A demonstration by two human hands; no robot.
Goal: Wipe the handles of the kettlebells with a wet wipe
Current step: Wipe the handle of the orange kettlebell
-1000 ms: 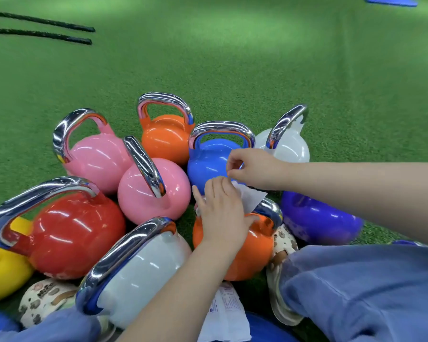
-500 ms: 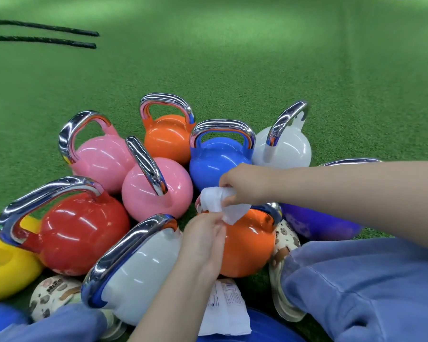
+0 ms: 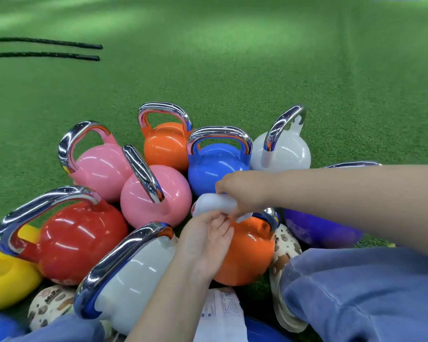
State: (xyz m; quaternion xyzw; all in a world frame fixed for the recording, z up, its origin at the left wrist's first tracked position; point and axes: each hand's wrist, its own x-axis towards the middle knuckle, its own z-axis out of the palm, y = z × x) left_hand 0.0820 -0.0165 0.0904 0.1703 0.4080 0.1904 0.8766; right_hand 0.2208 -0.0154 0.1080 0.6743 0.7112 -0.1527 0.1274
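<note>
Your right hand [image 3: 245, 191] pinches the wet wipe [image 3: 215, 204] over the handle [image 3: 269, 215] of the orange kettlebell [image 3: 247, 250]; your left hand [image 3: 208, 240], fingers loosely curled, touches the wipe's lower edge, probably to wrap it around.

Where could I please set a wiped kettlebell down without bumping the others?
The bare turf beyond the far orange kettlebell and white kettlebell is open, right of the two ropes. Nearer in it is crowded: the red, pink and blue kettlebells sit packed together.
</note>
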